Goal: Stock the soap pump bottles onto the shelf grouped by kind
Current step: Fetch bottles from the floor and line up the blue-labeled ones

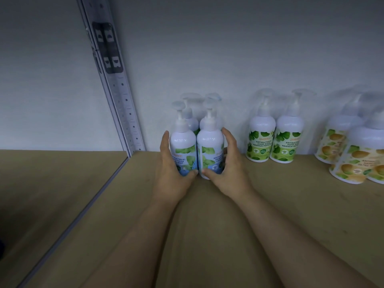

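1. The shelf (270,204) is a tan board with a grey-white back wall and a perforated metal upright (124,100) at its left rear corner.
2. Four mint bottles stand upright in a tight block at the back, two in front and two behind, touching one another.
3. The front-left mint bottle (182,150) and front-right mint bottle (209,150) are white with pump tops and blue-green leaf labels; the left one reads "Antibacterial Hand Wash Cool Mint".
4. The rear mint bottles (192,121) show only their shoulders and pumps over the front pair.
5. The left hand (172,169) wraps the left side of the front-left bottle, fingers curled round it and thumb across its lower front.
6. The right hand (227,163) cups the right side of the front-right bottle, fingers curved round it, thumb at its base.
7. The two thumbs nearly meet at the seam between the front bottles.
8. Two green-label bottles (274,142) stand side by side, touching, to the right of the mint block and apart from it, against the wall.
9. The yellow-label bottles (357,159) cluster at the far right, blurred, near the frame's edge.
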